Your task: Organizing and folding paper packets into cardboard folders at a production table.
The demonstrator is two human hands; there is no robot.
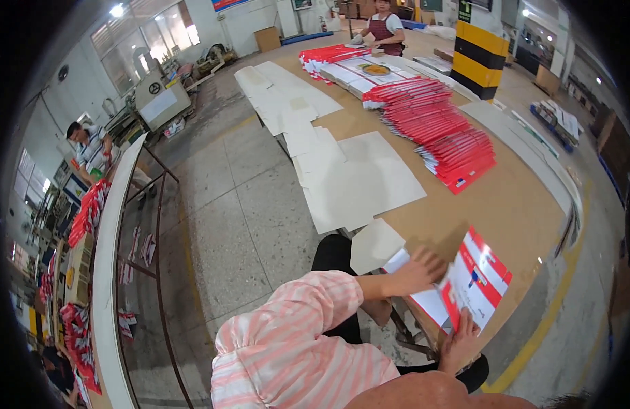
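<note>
- card: white, red-banded, folded; one panel raised.
- location: table's near end, right of worker's left hand, beyond right hand.
- left: fingers loosely spread, blurred.
- right: gripping card's lower edge.

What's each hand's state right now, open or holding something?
Left hand: blurred above the red-and-white card; open or closed cannot be told.
Right hand: fingers against that card; whether its grip is closed cannot be told.
</note>
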